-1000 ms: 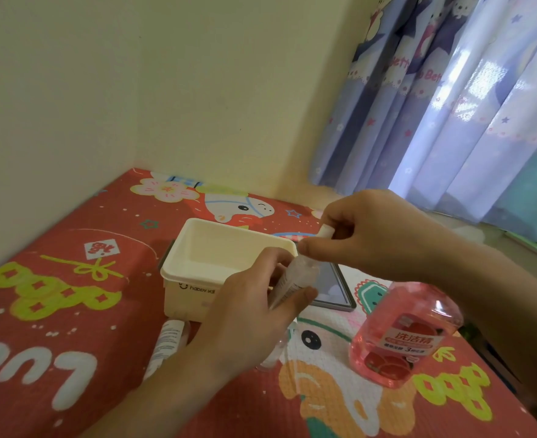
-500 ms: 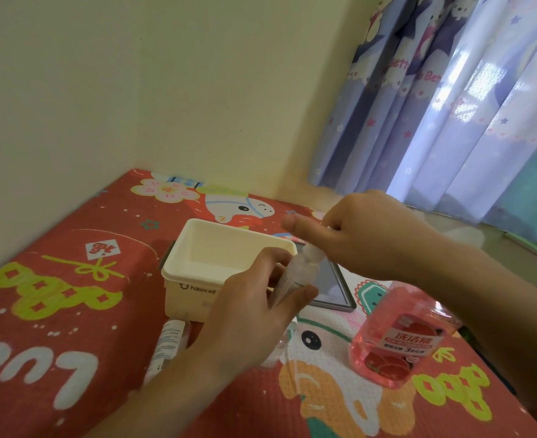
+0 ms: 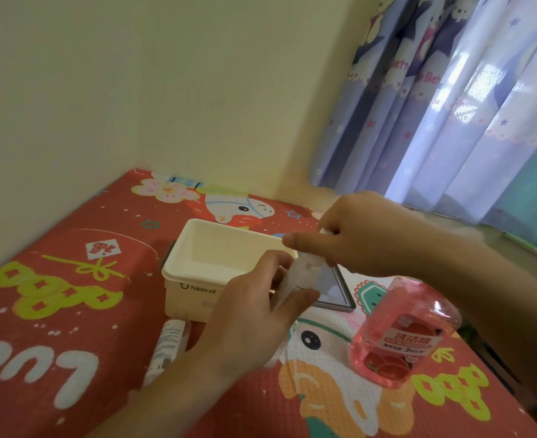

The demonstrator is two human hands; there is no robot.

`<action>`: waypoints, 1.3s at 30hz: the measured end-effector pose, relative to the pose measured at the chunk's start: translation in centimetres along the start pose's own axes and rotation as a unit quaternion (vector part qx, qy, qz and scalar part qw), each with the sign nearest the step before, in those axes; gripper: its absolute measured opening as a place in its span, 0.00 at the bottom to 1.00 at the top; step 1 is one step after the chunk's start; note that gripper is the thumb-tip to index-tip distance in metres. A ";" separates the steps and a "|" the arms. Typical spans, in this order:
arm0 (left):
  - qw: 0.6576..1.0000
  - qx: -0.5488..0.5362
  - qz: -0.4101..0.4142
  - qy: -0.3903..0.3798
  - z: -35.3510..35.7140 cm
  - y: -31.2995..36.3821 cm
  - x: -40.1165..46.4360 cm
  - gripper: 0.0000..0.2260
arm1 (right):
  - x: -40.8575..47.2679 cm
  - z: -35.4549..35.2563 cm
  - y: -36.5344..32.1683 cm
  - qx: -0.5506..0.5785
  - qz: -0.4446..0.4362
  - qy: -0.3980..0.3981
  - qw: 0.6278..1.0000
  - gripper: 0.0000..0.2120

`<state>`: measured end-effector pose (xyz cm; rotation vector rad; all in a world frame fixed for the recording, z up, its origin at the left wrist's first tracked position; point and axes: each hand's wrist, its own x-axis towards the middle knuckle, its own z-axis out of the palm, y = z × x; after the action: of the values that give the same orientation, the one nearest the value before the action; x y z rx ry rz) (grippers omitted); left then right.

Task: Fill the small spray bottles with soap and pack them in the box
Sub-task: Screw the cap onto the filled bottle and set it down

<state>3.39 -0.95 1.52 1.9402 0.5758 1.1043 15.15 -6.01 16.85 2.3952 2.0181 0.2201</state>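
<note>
Soft daylight glows through the curtain (image 3: 469, 99) at right — edges bend, wide-angle; both hands slightly blurred.

A red play mat (image 3: 71, 311) printed with cartoon animals, flowers and yellow-green letters is spread across the surface, up to two plain cream walls (image 3: 134, 90) that meet in a corner. A lilac curtain (image 3: 450, 105) patterned with bears and stars is hung at the right. A dark-framed flat tablet (image 3: 333, 289) is laid on the mat.
</note>
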 end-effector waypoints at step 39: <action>0.999 0.022 0.032 0.029 0.2 -0.5 0.0 0.16 | -0.7 -0.9 0.4 -0.004 -0.071 -0.028 0.997 0.19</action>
<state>3.56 -0.75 1.08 1.9815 0.5784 1.2010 15.31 -6.83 17.73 2.2142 2.1460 0.1576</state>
